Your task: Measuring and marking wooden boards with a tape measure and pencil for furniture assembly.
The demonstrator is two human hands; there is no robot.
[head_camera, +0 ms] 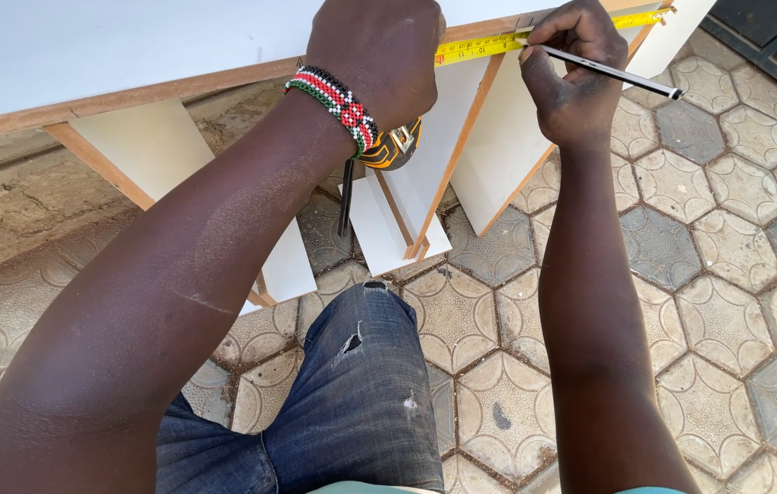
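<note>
Big white board [86, 46] fills the worktop from 10 to 12 o'clock. Yellow tape measure [489, 44] is already stretched along its edge, left hand [379, 55] clamped over the case. Right hand [571, 64] pinches a pencil [617, 73] at 1 o'clock, mark not visible yet.

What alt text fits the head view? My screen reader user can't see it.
Seen from above, a person's left hand holds a yellow tape measure along a white board's edge while the right hand marks it with a pencil, over hexagonal paving.

One tape measure [498, 43], one pencil [617, 73]
</note>
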